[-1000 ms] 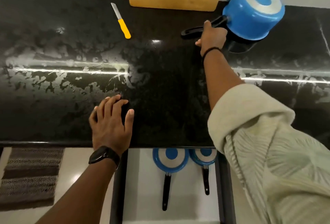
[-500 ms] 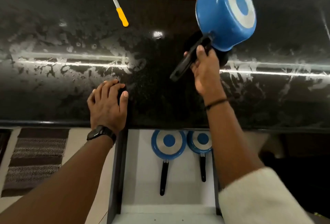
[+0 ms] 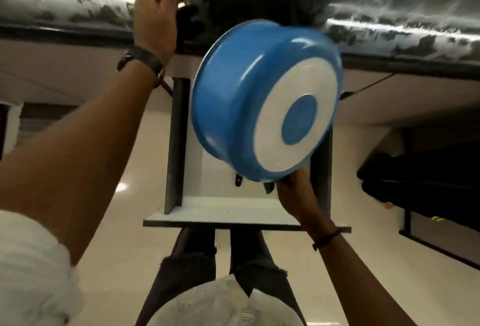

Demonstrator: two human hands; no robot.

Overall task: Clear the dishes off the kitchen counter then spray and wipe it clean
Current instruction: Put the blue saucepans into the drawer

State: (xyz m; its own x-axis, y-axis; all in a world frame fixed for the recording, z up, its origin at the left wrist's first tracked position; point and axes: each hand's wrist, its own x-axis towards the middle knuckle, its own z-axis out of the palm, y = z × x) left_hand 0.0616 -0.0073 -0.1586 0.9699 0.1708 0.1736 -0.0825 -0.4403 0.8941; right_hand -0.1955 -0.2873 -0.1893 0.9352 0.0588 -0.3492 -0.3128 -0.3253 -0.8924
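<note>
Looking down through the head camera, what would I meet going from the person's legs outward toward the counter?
dark trouser legs → white drawer front → right hand, gripping under the pot → blue saucepan → left hand, at the edge of the black countertop

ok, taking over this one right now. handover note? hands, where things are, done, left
Left hand: at the counter edge, next to a dark thing. It is blurred, so the grip is unclear.
Right hand: grips the pot at its lower edge, with the pot's handle hidden. The pot is tilted, base toward the camera, above the open drawer.
Two dark handle tips show in the drawer below the pot.
Done: the pot is off the counter.
Left: set the pot in the drawer, check the unseen part of the counter for more dishes, then spray and wipe. The counter looks streaky.
</note>
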